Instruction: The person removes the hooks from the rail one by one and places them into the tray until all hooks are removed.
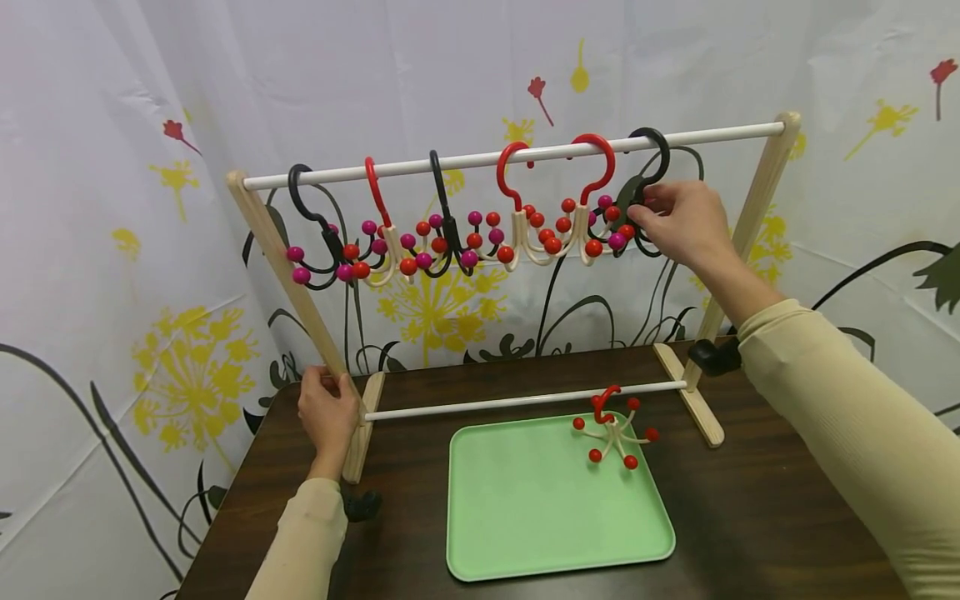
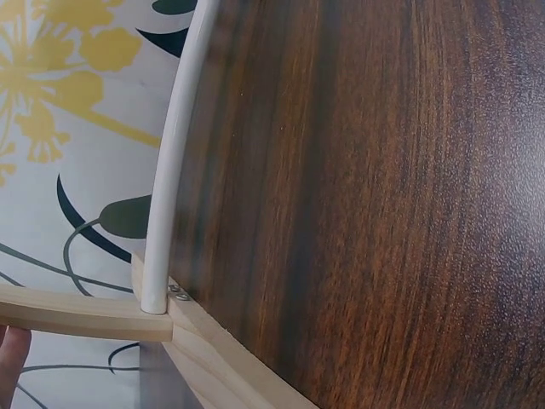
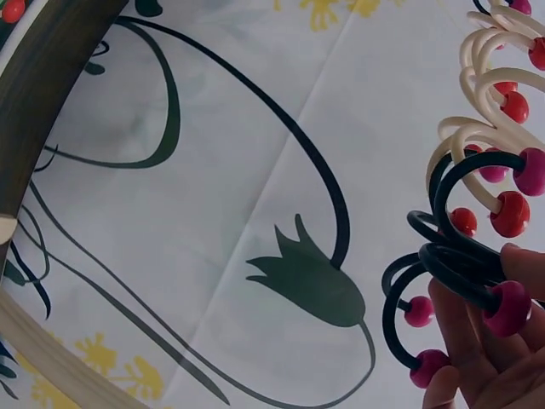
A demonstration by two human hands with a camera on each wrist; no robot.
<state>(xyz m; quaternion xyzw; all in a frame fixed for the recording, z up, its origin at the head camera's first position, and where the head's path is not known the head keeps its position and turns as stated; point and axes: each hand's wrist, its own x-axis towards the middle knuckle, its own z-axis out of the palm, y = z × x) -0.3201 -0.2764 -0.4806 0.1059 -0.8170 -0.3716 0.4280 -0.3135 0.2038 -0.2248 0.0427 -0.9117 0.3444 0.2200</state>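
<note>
My right hand [image 1: 690,221] pinches a black multi-arm hook hanger [image 1: 662,158] with pink ball tips, its hook over the white top rod [image 1: 720,135] of a wooden rack. In the right wrist view, my fingers [image 3: 477,341] are around its curved black arms [image 3: 460,256]. To its left hang several more such hangers, some black with pink balls, others cream with red hooks and red balls [image 1: 517,208]. My left hand [image 1: 330,408] holds the rack's left wooden post [image 1: 281,267] low down; the left wrist view shows just a fingertip [image 2: 12,358] against it.
A green tray [image 1: 525,500] lies on the dark wood table [image 1: 787,500] before the rack. One cream hanger with red hook and balls [image 1: 613,433] stands on its far right corner. A white lower rod [image 1: 525,402] joins the wooden feet [image 1: 693,400]. A flower-patterned curtain [image 1: 112,167] hangs behind.
</note>
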